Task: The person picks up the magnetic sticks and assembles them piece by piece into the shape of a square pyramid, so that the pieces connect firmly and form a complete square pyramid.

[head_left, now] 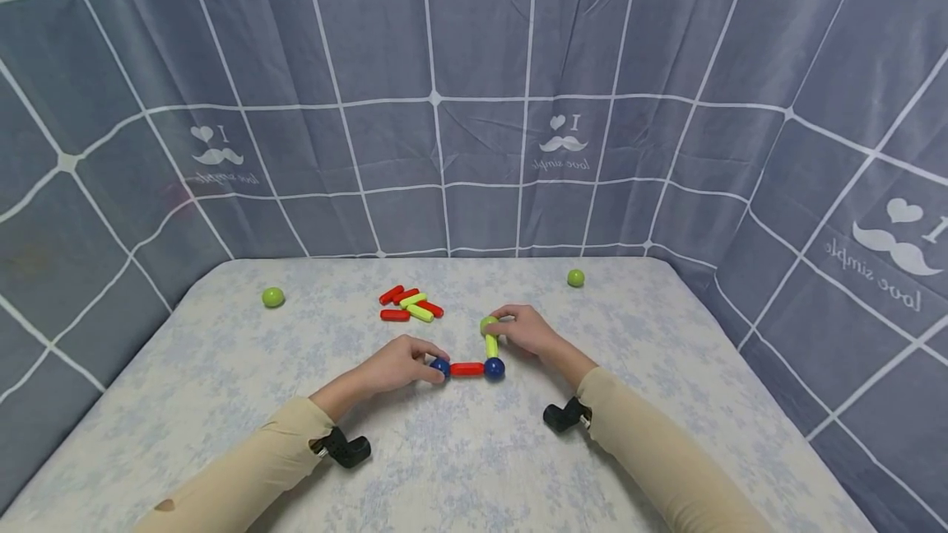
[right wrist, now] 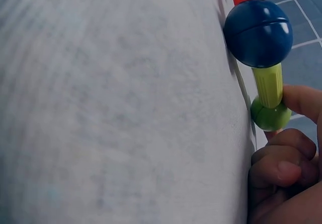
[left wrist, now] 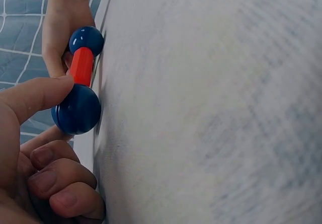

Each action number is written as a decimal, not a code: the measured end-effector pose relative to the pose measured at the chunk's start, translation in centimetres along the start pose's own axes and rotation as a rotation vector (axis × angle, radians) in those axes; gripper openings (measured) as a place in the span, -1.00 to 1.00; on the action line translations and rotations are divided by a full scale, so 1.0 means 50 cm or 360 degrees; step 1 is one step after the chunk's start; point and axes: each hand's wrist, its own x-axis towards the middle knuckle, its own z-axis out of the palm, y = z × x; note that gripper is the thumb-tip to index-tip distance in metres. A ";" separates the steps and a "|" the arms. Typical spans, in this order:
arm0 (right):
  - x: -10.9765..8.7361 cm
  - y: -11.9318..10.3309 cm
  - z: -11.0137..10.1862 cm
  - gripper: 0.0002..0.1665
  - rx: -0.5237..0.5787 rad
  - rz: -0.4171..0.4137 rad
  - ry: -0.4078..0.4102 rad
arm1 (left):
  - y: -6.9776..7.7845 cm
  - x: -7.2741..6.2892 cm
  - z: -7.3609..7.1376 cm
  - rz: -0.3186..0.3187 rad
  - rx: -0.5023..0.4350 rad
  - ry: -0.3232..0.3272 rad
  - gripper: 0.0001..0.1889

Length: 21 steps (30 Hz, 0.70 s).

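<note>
On the table, a red rod [head_left: 467, 369] joins two blue balls, and a yellow-green rod [head_left: 492, 345] runs from the right-hand blue ball [head_left: 494, 368] back to a green ball [head_left: 488, 325], making an L. My left hand [head_left: 400, 362] pinches the left-hand blue ball [left wrist: 76, 109] between thumb and forefinger, its other fingers curled below. At the far end of the L, my right hand [head_left: 524, 327] pinches the green ball [right wrist: 270, 114], its thumb right beside the rod's end in the right wrist view.
Behind the left hand lies a loose pile of red rods [head_left: 395, 315] and yellow-green rods [head_left: 420, 313]. One loose green ball [head_left: 273, 297] sits at the back left, another green ball [head_left: 575, 278] at the back right. A grey-blue checked curtain [head_left: 474, 146] hangs behind the table [head_left: 459, 467].
</note>
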 end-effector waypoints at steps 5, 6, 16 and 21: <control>0.000 0.005 -0.001 -0.48 0.0072 0.0043 -0.0032 | 0.000 -0.001 -0.003 0.0024 -0.0018 0.0016 -0.58; 0.000 0.006 -0.001 -0.47 0.0075 0.0045 -0.0033 | -0.001 -0.002 -0.003 0.0028 -0.0019 0.0029 -0.58; -0.003 0.005 -0.004 -0.47 0.0078 0.0065 -0.0052 | -0.023 0.015 -0.032 -0.0053 -0.0017 0.0439 -0.70; -0.006 0.000 -0.003 -0.48 0.0068 0.0073 -0.0042 | -0.033 0.022 -0.060 -0.0150 0.0009 0.0629 -0.70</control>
